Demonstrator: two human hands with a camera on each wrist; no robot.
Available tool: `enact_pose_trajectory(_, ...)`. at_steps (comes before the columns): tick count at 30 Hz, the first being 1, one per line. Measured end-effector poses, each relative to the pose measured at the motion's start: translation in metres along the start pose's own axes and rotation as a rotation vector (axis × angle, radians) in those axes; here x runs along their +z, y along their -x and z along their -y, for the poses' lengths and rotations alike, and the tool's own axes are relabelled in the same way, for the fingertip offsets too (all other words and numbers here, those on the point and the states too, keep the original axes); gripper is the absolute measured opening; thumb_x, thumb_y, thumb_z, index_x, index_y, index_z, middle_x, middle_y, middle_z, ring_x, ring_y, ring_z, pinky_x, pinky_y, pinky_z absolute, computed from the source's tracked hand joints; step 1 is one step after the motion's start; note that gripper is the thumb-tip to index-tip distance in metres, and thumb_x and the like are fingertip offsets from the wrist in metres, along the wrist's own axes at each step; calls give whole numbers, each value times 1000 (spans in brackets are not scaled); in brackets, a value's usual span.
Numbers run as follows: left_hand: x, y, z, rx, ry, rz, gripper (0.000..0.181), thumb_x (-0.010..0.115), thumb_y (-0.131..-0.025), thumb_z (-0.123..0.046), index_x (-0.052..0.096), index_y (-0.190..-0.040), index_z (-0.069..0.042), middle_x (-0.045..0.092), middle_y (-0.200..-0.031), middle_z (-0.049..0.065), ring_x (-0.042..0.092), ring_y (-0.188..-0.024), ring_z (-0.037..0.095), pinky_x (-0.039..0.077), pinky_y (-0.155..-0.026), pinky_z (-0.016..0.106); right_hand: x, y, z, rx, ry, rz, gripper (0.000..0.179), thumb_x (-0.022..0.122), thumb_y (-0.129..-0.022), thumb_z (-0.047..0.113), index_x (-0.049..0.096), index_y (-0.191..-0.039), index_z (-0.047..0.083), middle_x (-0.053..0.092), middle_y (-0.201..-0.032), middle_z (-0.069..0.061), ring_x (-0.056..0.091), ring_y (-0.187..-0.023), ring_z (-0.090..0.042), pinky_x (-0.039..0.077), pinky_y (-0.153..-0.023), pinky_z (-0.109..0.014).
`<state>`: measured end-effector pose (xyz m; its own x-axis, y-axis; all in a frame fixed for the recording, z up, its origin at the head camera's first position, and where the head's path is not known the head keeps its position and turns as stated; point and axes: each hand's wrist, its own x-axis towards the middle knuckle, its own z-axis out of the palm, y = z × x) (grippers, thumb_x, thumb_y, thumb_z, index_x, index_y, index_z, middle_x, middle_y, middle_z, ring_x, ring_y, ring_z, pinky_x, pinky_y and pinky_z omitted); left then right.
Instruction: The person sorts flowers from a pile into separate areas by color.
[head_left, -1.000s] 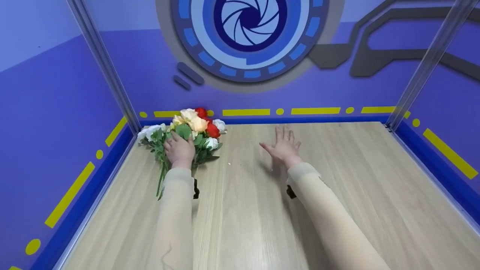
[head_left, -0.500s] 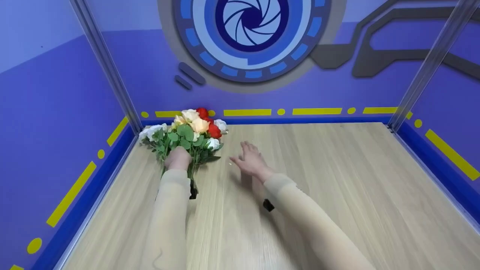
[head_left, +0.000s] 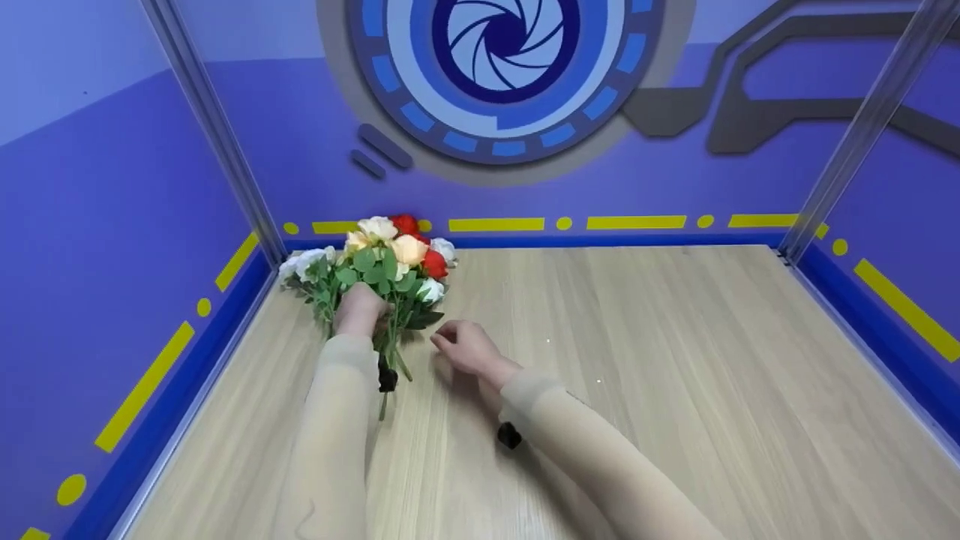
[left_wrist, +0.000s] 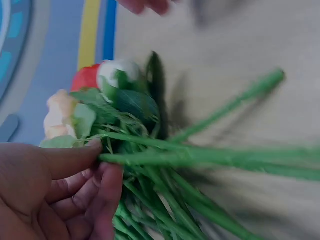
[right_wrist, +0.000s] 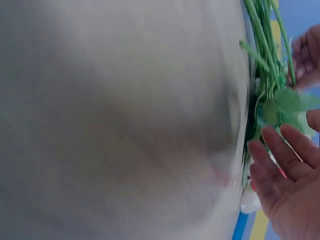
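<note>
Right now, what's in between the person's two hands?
In the head view, green stems and a dark leaf lie next to the left hand; then comes a bare strip of wooden table before the right hand.

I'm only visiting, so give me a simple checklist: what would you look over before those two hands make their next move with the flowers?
1. Left hand has a grip: ok, its thumb and fingers pinch a green stem.
2. Right hand is free: ok, it holds nothing.
3. Right hand touches the bunch: not ok, it is apart from it in the head view.
4. Stems lined up: not ok, they point in different directions.
5. Number of stems pinched: cannot tell, they overlap.
</note>
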<state>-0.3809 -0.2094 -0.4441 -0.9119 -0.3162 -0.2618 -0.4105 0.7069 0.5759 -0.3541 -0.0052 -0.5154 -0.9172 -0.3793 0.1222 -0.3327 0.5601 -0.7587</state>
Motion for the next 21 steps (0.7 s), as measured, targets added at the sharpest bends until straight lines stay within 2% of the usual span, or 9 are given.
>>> enact_pose_trajectory(2, 0, -1, -3, -14, 126, 41, 24, 72, -97, -25, 74, -106, -2, 74, -72, 7, 69, -59, 16, 56, -60, 32, 3, 0, 4, 13, -66, 5, 22, 63, -102, 20, 76, -105, 3, 77, -98, -9, 72, -90, -21, 57, -83, -30)
enact_pose_trajectory(4, 0, -2, -5, -25, 252, 70, 24, 72, -98, -22, 74, -108, 0, 73, -67, 5, 67, -53, 12, 57, -55, 28, 6, 0, 7, 35, -147, 16, 23, 63, -102, 19, 76, -106, 0, 78, -95, -10, 73, -83, -19, 56, -73, -25)
enact_pose_trajectory(7, 1, -4, -5, -24, 416, 109, 25, 69, -99, -15, 72, -115, 4, 77, -76, 9, 69, -55, 11, 57, -53, 23, 8, 0, 12, 75, -272, 38, 25, 64, -102, 17, 74, -109, -4, 78, -96, -15, 76, -79, -21, 58, -67, -23)
enact_pose_trajectory(9, 3, -5, -5, -20, 491, 119, 25, 67, -100, -11, 70, -119, 4, 79, -86, 11, 73, -62, 11, 58, -55, 23, 10, 0, 15, 96, -323, 56, 26, 63, -102, 16, 74, -112, -6, 79, -98, -18, 77, -80, -23, 61, -70, -26)
enact_pose_trajectory(11, 5, -5, -6, -7, 549, 118, 26, 66, -100, -9, 67, -122, 6, 79, -89, 12, 75, -67, 14, 59, -57, 24, 11, 0, 18, 113, -369, 81, 26, 63, -103, 14, 73, -115, -6, 78, -102, -20, 78, -85, -27, 63, -76, -31)
enact_pose_trajectory(15, 10, -4, -14, 22, 631, 113, 26, 66, -100, -7, 63, -122, 6, 76, -82, 9, 76, -69, 15, 61, -59, 24, 11, -1, 23, 147, -437, 95, 27, 62, -103, 11, 72, -120, -7, 77, -108, -20, 78, -90, -25, 63, -84, -35)
enact_pose_trajectory(21, 16, 2, -32, 78, 654, 98, 23, 66, -100, -8, 62, -119, 5, 73, -80, 5, 74, -67, 12, 60, -59, 23, 5, -5, 24, 211, -600, 16, 25, 59, -103, 3, 68, -120, -12, 77, -107, -23, 74, -78, -13, 63, -85, -32)
